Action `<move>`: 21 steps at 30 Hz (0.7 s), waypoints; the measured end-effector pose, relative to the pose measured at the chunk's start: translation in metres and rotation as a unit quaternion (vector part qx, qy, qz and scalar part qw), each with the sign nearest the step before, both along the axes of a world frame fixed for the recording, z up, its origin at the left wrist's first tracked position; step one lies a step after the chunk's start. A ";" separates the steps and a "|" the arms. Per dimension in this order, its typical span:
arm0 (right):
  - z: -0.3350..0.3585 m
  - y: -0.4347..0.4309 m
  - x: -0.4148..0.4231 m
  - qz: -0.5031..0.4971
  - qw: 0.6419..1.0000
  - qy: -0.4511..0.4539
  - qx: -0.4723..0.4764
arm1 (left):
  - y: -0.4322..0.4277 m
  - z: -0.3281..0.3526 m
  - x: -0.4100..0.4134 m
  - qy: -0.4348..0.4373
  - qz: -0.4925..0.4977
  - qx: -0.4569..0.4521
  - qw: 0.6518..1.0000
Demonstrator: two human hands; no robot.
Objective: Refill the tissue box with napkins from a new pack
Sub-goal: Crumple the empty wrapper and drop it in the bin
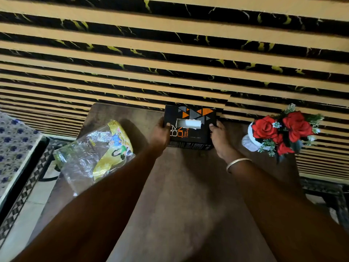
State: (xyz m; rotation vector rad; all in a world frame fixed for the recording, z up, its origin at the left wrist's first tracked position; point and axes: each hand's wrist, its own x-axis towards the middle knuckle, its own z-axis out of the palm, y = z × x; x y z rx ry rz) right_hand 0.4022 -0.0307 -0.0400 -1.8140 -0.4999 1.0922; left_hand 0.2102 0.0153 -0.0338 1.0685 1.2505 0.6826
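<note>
A black tissue box (196, 115) with orange and grey triangles stands at the far edge of the brown table (181, 186), against the striped wall. White napkins (188, 123) show through its top slot. My left hand (160, 134) grips the box's left side and my right hand (220, 136), with a silver bangle on the wrist, grips its right side. A crumpled clear and yellow plastic napkin pack (98, 152) lies on the table's left part; it looks flat.
A white vase of red artificial roses (279, 133) stands at the table's right edge, close to my right hand. A wall with tan and black stripes (170, 53) rises behind the table. A patterned cloth (13, 146) covers furniture on the left.
</note>
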 end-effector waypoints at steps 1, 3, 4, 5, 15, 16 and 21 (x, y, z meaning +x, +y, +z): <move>-0.003 0.001 0.002 0.000 1.000 0.003 0.003 | 0.003 -0.002 0.001 -0.004 -0.003 -0.001 1.000; -0.007 0.002 0.004 -0.003 1.000 0.002 0.001 | 0.007 -0.003 0.003 -0.006 -0.007 0.001 1.000; -0.009 0.002 0.005 -0.005 1.000 0.000 0.000 | 0.008 -0.003 0.005 -0.005 -0.007 0.000 1.000; -0.010 0.003 0.006 -0.007 1.000 -0.002 0.002 | 0.010 -0.001 0.006 -0.005 -0.004 -0.005 1.000; -0.017 0.012 0.008 0.003 1.000 -0.007 -0.020 | 0.020 -0.006 0.014 0.016 0.006 0.000 1.000; -0.017 0.012 0.008 0.007 1.000 -0.011 -0.022 | 0.021 -0.008 0.014 0.018 0.006 -0.003 1.000; -0.011 0.001 -0.002 0.050 0.983 -0.176 -0.018 | 0.018 0.005 0.001 0.084 -0.014 0.019 0.996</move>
